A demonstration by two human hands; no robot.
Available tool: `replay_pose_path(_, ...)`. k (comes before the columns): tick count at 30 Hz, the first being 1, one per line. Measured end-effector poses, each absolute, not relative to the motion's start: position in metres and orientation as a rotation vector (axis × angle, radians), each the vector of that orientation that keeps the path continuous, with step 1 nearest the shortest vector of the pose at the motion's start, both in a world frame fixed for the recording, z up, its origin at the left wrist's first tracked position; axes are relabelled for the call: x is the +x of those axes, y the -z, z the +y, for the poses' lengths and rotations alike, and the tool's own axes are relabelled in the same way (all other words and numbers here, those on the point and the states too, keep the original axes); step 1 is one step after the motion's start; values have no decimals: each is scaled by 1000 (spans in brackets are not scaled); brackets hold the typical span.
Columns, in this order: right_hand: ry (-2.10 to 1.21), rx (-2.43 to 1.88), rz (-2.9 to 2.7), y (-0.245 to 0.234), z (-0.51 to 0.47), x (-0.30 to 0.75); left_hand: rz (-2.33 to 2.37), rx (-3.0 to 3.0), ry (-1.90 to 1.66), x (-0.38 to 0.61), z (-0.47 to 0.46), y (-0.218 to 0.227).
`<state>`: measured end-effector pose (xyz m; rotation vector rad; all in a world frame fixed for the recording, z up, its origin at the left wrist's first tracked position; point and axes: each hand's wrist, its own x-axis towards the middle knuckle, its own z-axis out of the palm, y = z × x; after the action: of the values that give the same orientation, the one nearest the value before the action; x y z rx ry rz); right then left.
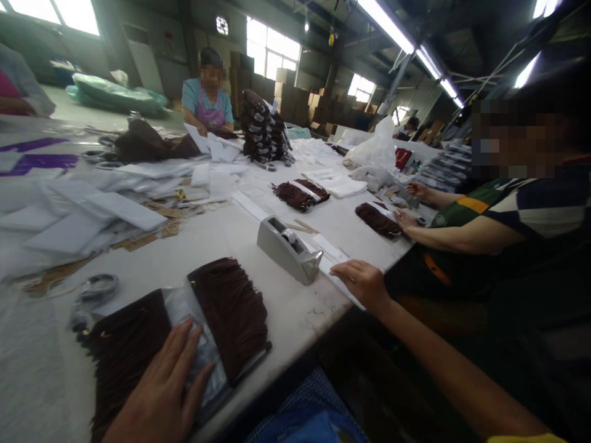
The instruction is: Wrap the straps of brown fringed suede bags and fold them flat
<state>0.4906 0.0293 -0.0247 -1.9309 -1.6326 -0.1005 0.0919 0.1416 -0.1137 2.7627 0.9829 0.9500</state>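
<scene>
My left hand [164, 384] lies flat with fingers stretched out on a clear plastic band wrapped round a dark brown fringed piece [231, 307] at the table's near edge. My right hand [362, 282] reaches out to the right, fingers loosely curled, resting on white paper strips [330, 252] beside a grey tape dispenser [289, 249]. Whether it grips a strip is unclear.
A person to my right handles another brown fringed piece [378, 220]; a similar one [300, 194] lies mid-table. White folded bags [87, 209], cardboard scraps and tape rolls [99, 288] cover the left. Another person works at the far end beside a stacked brown pile [263, 129].
</scene>
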Motion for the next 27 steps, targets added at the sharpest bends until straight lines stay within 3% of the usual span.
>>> replay_pose_path(4,83,-1738,-2188,-18,36,478,1020,2852,-907,93,141,114)
replay_pose_path(10,-197,-1421,-2488,-55,92,426,1077,2828,-901,93,135,110)
replay_pose_path(19,-417,-869,-2798,-42,208,325,1240,2715,-731,99,126,94)
replay_pose_path(27,-472,-748,-3059,-21,289,278,1268,2709,-725,102,124,92)
